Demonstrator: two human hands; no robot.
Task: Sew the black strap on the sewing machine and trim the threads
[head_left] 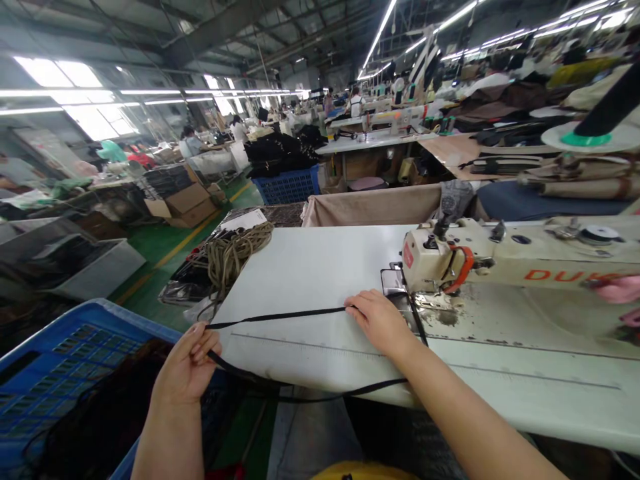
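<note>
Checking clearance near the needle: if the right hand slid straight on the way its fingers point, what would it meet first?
Probably nothing soon: the right hand points left along the black strap across bare table, beside the sewing machine, though depth is unclear.

Your single head-worn camera looks forward and down across the white counter, close enough that your own forearms rise from the bottom edge and your left hand and right hand sit in the lower middle. The sewing machine stands just to the right of centre. Past the counter's far edge, the wide lens takes in the factory hall, its rows of workstations and ceiling lights receding into the distance.
</note>
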